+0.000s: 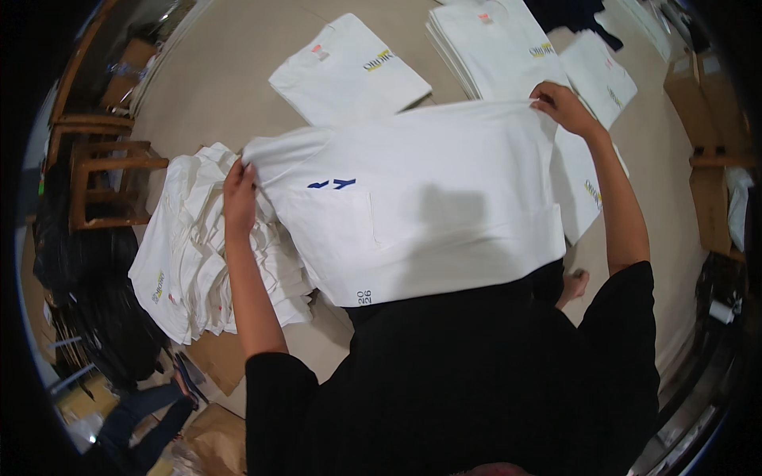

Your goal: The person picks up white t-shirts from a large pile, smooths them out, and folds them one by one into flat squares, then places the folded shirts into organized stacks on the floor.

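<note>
A white T-shirt (429, 198) with a blue print and a small dark mark near its hem is stretched out flat in front of me, above the floor. My left hand (239, 195) pinches its left shoulder edge. My right hand (560, 105) grips its far right edge. Its lower part hangs against my black top. Under my left hand lies a loose heap of white shirts (198, 254).
A folded white shirt (349, 73) lies alone on the beige floor (222, 79). A neat stack of folded shirts (496, 44) sits at the top, more folded shirts (599, 75) to its right. Wooden stools (107, 170) stand left, cardboard boxes (710, 151) right, brown paper (218, 357) lower left.
</note>
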{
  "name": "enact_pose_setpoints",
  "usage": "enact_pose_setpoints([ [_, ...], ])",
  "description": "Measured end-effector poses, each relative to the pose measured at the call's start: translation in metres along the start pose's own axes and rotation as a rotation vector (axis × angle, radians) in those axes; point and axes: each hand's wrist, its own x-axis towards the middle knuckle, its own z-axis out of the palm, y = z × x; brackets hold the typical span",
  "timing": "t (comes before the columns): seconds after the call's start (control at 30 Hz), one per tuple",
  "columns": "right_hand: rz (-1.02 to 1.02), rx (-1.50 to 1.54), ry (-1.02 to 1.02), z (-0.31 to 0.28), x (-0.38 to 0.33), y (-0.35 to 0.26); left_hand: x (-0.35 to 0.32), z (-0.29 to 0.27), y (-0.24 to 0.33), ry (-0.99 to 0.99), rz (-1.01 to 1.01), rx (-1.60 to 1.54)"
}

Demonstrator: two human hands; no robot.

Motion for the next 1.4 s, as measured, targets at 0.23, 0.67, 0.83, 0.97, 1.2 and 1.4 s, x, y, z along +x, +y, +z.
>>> enact_pose_setpoints([
  [0.23,0.117,0.107,0.291,0.041,-0.148,-0.026,-0.181,-0.088,-0.057,-0.064,0.296,0.614],
  [0.67,0.104,0.289,0.189,0.074,-0.124,-0.092,-0.113,0.002,-0.061,0.288,-0.178,0.274],
  [0.83,0.173,0.274,0.082,0.083,-0.113,-0.089,-0.102,0.000,-0.056,0.249,-0.178,0.193],
  [0.97,0.245,0.322,0.027,0.085,-0.114,-0.081,-0.096,0.011,-0.039,0.414,-0.146,-0.257],
  [1.2,0.262,0.352,-0.058,0.081,-0.110,-0.076,-0.068,-0.012,-0.076,0.430,-0.408,-0.594],
  [1.4,0.260,0.349,0.009,0.081,-0.110,-0.061,-0.069,0.022,-0.092,0.600,-0.202,-0.025],
])
